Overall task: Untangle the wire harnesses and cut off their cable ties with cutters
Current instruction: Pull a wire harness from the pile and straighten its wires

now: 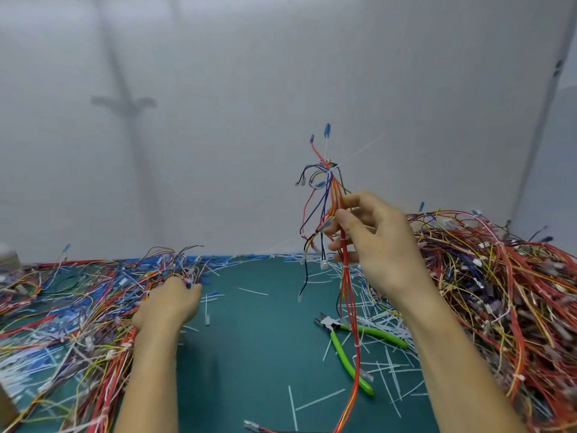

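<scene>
Your right hand [374, 242] pinches one wire harness [329, 195] and holds it upright above the mat [256, 345], ties uncut (a white tail sticks out near the top). Your left hand [170, 303] rests on the left pile [78, 307], fingertips buried, so I cannot tell whether it grips. The cutters [338, 346] lie untouched below the harness. Cut tie scraps [387, 335] litter the mat, so some work looks done; the big right pile [505, 295] suggests much remains.

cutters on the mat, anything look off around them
Yes: the cutters lie with handles splayed on the mat, and red wires of the harness held by the right hand hang across their green handles.
</scene>
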Demonstrator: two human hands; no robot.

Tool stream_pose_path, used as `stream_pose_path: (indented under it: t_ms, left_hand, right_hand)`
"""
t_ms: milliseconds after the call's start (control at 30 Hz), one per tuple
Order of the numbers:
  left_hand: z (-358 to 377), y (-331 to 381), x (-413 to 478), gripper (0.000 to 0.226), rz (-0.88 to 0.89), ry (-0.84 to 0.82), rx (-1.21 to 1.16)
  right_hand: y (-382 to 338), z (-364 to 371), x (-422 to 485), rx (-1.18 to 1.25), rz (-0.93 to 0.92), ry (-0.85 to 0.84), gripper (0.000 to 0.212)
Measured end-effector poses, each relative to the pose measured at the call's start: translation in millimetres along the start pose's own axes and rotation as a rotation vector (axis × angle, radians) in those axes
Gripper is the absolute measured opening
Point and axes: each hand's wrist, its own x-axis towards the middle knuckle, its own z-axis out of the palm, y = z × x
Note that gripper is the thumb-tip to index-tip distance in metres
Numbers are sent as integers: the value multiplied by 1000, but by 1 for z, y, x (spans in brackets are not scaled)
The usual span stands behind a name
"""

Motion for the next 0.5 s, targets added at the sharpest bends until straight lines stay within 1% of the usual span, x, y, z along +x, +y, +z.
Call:
stream_pose_path:
  t_ms: [67, 100, 133, 200, 233, 300, 367, 400, 500]
  left_hand:
    - [-12, 16, -10, 35, 87, 124, -24]
    - [-17, 26, -17, 29, 166, 164, -123]
    - [-22, 38, -25, 24, 263, 168, -287]
    - [-30, 64, -50, 19, 454, 87, -694]
    - [-33, 76, -64, 21, 531, 28, -843]
    - [-36, 96, -87, 35, 633, -129, -986]
    - [-36, 108, -102, 49, 685, -273, -1027]
    - [-36, 111, -105, 52, 688, -293, -1050]
    - [-42, 110, -105, 46, 621, -221, -1181]
  right_hand:
    - [0, 4, -1, -15, 2, -16, 20]
    - [0, 5, -2, -19, 6, -23, 18]
    - [-1, 6, -3, -10, 17, -30, 16]
    - [-4, 9, -4, 50, 55, -58, 13]
    - [-5, 11, -6, 90, 79, -79, 12]
    - [-8, 14, -8, 144, 92, -123, 11]
    - [-9, 14, -9, 148, 54, -142, 13]
    - [-9, 12, -8, 138, 36, -140, 14]
    - [-6, 3, -5, 61, 30, -154, 10]
